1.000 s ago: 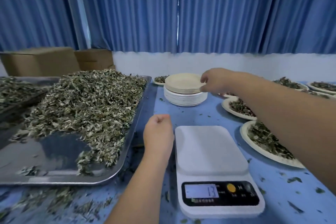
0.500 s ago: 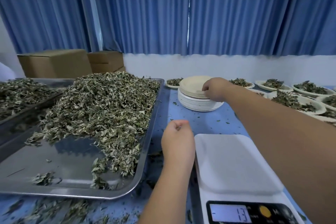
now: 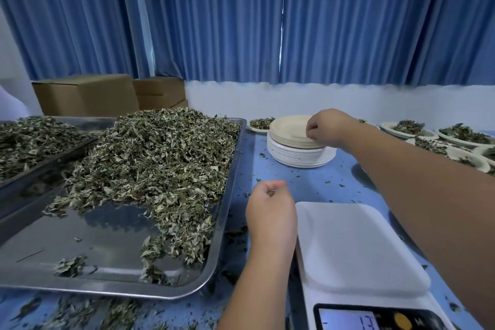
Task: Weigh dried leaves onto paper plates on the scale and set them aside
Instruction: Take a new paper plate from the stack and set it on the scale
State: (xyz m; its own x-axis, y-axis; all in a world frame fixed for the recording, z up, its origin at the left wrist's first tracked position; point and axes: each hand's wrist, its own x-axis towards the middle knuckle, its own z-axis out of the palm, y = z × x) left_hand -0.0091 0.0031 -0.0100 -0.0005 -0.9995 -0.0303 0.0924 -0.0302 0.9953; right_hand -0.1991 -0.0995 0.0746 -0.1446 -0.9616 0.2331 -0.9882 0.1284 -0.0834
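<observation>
A stack of paper plates (image 3: 297,154) stands on the blue table behind the scale. My right hand (image 3: 328,127) reaches over it and pinches the right rim of the top plate (image 3: 288,128). A white scale (image 3: 351,246) sits at the front right, its platform bare and its display lit. My left hand (image 3: 270,209) hovers just left of the scale with its fingers curled, holding nothing I can see. A big heap of dried leaves (image 3: 150,163) lies on a steel tray (image 3: 107,249) at the left.
Several filled plates (image 3: 407,128) line the right side and one (image 3: 259,123) sits behind the stack. A second tray of leaves (image 3: 29,139) is at far left. Cardboard boxes (image 3: 88,95) stand against the wall. Loose leaf bits litter the table (image 3: 308,185).
My right hand has shifted from the stack's right edge onto the top plate's rim and pinches it. The view has swung left and closer. My left hand has hardly moved.
</observation>
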